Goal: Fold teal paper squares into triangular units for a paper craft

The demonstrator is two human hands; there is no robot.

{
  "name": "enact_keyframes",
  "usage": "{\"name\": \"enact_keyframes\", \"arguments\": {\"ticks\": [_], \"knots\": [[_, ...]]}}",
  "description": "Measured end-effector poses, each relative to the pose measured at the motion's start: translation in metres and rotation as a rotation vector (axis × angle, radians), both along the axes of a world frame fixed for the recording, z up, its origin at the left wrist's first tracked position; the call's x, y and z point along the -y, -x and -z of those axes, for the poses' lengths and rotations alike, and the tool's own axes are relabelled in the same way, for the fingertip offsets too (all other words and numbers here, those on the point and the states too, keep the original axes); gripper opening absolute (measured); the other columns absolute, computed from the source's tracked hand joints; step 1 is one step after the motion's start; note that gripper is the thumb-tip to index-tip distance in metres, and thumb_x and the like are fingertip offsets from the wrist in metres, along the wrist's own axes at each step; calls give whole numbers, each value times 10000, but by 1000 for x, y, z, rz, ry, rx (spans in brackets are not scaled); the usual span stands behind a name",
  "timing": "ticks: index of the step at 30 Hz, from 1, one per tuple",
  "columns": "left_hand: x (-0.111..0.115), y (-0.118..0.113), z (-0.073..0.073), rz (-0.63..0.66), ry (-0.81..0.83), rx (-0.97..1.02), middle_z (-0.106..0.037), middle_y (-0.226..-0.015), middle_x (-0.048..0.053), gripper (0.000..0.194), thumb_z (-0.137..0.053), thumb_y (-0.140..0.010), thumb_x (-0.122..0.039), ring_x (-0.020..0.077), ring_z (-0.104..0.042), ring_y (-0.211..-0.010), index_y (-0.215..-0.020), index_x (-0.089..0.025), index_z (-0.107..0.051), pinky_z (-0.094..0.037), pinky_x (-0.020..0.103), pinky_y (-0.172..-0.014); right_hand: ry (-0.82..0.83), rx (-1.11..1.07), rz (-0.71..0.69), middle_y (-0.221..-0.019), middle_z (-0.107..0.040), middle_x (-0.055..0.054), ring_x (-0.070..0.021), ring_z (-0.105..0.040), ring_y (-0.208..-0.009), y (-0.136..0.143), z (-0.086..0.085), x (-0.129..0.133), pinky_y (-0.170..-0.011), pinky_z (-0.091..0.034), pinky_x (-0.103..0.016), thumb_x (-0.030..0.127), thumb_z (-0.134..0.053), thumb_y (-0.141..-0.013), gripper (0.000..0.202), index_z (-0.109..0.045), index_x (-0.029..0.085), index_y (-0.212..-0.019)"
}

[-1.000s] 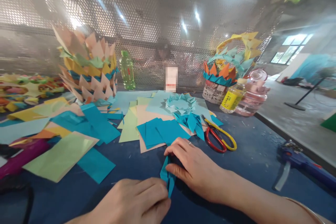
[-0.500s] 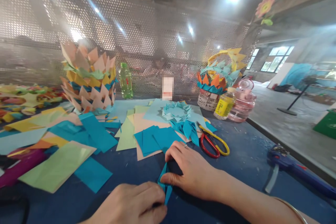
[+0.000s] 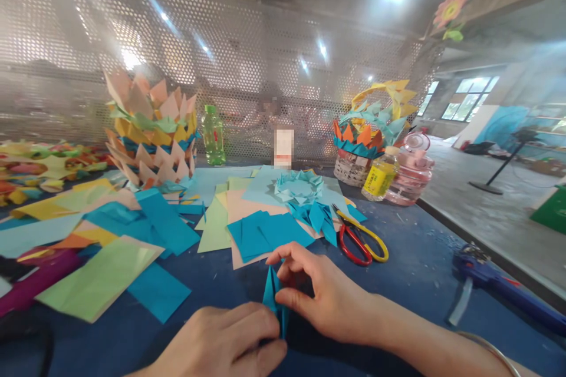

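Note:
A small piece of folded blue paper (image 3: pixel 270 288) stands upright just over the table, its pointed tip uppermost. My left hand (image 3: pixel 234 333) pinches its lower part between thumb and fingers. My right hand (image 3: pixel 322 288) curves round the other side, with its thumb against the paper's edge and its index finger arched near the tip. Part of the fold is hidden behind the left fingers. Beyond the hands lie flat blue paper pieces (image 3: pixel 265 234) on larger sheets. A pale blue ring of folded points (image 3: pixel 280 187) and a cluster of folded blue pieces (image 3: pixel 319 221) lie farther back.
Scissors (image 3: pixel 365 241) with red and yellow handles lie right of the paper; a blue glue gun (image 3: pixel 490 280) lies at the far right. Paper sheets (image 3: pixel 99 280) and a purple tool (image 3: pixel 42 283) are left. Layered paper crown (image 3: pixel 152 135), bottles (image 3: pixel 213 135) and a basket (image 3: pixel 351 166) stand behind.
The folded blue paper has turned more upright, its tip now showing. My right index finger has lifted and straightened a little, while my left hand keeps its pinch.

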State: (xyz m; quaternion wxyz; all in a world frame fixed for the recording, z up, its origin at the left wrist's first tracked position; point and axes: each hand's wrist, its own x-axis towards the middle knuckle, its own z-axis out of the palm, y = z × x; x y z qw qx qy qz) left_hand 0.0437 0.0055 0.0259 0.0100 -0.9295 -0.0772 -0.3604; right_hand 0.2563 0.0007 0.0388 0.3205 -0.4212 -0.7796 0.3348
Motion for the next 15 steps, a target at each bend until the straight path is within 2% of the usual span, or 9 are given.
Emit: {"name": "enact_keyframes", "arguments": {"ticks": [3,5,8,11,15], "knots": [[2,1,-6,-2,-6,-15,-705,-797,26,362,-300,-1026,-113,135,-680,-670,-1062,-194,-651,-505,212,-537,-195,27,167,-903,-691,-8,-147,-673,-844,-13,0,-15,-748,-539,-245,167,-550,-932,291,-608,220,-1212],[2,1,-7,-2,-5,-11,-698,-781,21,364,-300,-1029,-114,130,-675,-654,-1044,-193,-655,-506,203,-531,-252,42,269,-974,-712,-46,-175,-678,-888,-29,1,-32,-771,-547,-282,199,-493,-966,278,-632,208,-1207],[2,-1,-3,-9,-17,28,-684,-757,7,370,-300,-1032,-114,119,-660,-626,-986,-200,-657,-495,191,-512,-323,87,413,-962,-720,-83,-211,-672,-812,-57,4,-59,-742,-550,-349,241,-437,-991,305,-655,185,-1198],[1,-4,-1,-29,-47,90,-681,-747,-7,350,-327,-1020,-100,110,-661,-626,-949,-217,-649,-475,179,-492,-396,157,476,-969,-714,-102,-251,-671,-868,-73,10,-76,-817,-542,-419,213,-444,-970,326,-668,184,-1206],[5,-3,-9,-44,-50,81,-691,-739,-7,405,-286,-1043,-118,105,-668,-636,-914,-207,-659,-484,177,-513,-522,265,464,-1249,-620,-196,-344,-557,-1184,-64,11,-73,-1015,-410,-572,217,-433,-981,388,-610,145,-1319]]}}
